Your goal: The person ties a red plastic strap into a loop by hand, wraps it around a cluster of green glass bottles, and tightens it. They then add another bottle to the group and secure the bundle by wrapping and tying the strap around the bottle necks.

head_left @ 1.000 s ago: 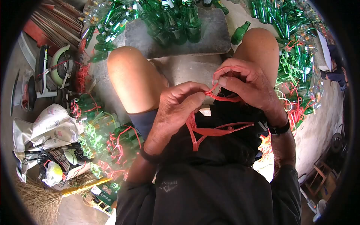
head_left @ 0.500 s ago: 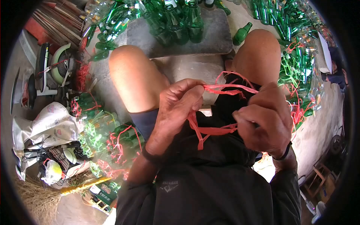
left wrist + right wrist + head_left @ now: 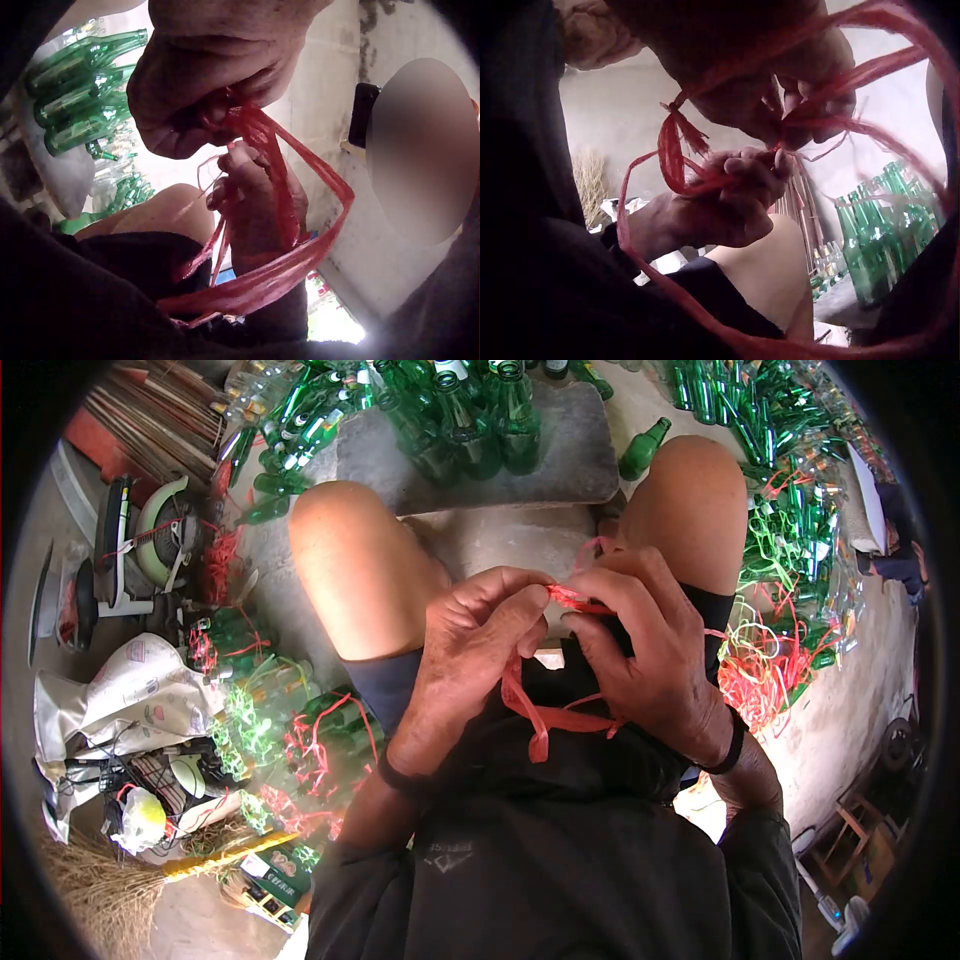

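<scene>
The flat, red plastic ribbon (image 3: 572, 720), pinched by the left hand (image 3: 465, 650) and right hand (image 3: 660, 665), should handle light, limp and slippery, best gripped beside its bunched part (image 3: 566, 596).

Pinching crinkly red ribbon (image 3: 280, 180) in the left hand (image 3: 217, 60), close by the right hand (image 3: 259, 202), with a wide loop (image 3: 262, 287) hanging loose. Also got green bottles (image 3: 75, 101) on a grey tabletop (image 3: 64, 176), plus a bare knee (image 3: 184, 206) and pale wall (image 3: 330, 112).
</scene>
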`<action>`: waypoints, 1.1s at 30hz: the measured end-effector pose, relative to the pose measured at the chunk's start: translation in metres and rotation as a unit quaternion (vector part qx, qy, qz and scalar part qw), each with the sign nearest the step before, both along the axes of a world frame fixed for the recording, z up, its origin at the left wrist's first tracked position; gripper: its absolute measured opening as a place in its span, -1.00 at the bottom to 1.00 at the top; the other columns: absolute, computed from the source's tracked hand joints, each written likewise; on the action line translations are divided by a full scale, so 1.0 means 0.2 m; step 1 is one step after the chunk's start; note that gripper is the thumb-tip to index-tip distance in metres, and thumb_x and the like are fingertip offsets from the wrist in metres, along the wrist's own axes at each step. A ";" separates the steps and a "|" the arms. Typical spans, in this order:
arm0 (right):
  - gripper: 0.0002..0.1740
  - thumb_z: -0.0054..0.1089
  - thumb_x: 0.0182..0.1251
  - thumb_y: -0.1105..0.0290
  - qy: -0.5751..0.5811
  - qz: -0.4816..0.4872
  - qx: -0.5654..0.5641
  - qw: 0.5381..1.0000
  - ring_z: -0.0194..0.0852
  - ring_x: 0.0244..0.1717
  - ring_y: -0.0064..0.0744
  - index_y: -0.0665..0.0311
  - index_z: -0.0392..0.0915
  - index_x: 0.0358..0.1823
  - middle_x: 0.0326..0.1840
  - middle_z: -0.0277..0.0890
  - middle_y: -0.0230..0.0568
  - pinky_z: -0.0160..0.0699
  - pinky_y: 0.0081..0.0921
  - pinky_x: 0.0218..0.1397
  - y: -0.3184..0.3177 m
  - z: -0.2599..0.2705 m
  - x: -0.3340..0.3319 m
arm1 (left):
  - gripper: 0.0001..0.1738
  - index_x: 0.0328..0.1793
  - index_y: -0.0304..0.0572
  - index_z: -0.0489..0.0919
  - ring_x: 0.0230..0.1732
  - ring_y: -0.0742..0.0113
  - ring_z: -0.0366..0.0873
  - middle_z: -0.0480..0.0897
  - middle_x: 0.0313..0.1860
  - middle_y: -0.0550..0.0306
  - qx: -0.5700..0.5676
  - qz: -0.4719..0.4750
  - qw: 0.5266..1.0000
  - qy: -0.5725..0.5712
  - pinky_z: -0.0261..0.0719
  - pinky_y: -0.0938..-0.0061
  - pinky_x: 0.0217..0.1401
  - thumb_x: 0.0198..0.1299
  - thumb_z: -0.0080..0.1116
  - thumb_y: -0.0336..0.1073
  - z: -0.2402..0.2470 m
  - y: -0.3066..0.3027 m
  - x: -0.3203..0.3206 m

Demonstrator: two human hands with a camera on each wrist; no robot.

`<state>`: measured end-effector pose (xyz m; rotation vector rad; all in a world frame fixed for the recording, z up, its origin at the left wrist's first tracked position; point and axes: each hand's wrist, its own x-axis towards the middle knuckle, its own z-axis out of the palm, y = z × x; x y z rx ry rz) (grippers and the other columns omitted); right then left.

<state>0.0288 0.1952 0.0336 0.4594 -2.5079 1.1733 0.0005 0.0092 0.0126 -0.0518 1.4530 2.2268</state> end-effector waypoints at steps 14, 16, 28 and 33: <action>-0.69 0.31 -0.06 0.58 0.135 0.052 0.116 0.983 0.51 -0.24 -0.17 0.24 0.57 -0.20 -0.21 0.48 -0.26 0.46 -0.25 -0.18 0.07 -0.03 -0.06 | -0.76 0.00 -0.34 0.71 -0.56 0.60 0.30 0.44 -0.59 0.34 -0.010 -0.031 0.999 -0.031 0.30 0.61 -0.48 0.53 0.13 -0.30 -0.01 0.00 -0.02; -0.70 0.30 -0.06 0.56 0.138 0.055 0.122 0.981 0.50 -0.22 -0.16 0.24 0.57 -0.21 -0.19 0.48 -0.24 0.44 -0.24 -0.17 0.07 -0.04 -0.06 | -0.75 -0.01 -0.33 0.71 -0.56 0.60 0.30 0.43 -0.59 0.35 -0.008 -0.035 0.999 -0.033 0.31 0.62 -0.48 0.54 0.13 -0.29 -0.01 -0.01 -0.02; -0.79 0.32 0.01 0.56 0.076 0.043 0.152 0.985 0.42 -0.23 -0.14 0.28 0.55 -0.28 -0.18 0.43 -0.20 0.34 -0.22 -0.18 0.08 0.00 -0.02 | -0.78 -0.10 -0.27 0.69 -0.57 0.60 0.32 0.43 -0.59 0.36 -0.019 -0.019 0.998 -0.056 0.36 0.61 -0.48 0.53 0.16 -0.27 -0.04 0.01 0.00; -0.83 0.36 0.07 0.53 0.038 0.028 0.159 0.986 0.44 -0.20 -0.10 0.30 0.57 -0.30 -0.18 0.43 -0.19 0.39 -0.19 -0.14 0.10 0.01 -0.03 | -0.80 -0.12 -0.27 0.68 -0.57 0.60 0.32 0.43 -0.59 0.35 -0.018 0.001 0.998 -0.058 0.38 0.59 -0.48 0.52 0.18 -0.29 -0.04 0.02 -0.01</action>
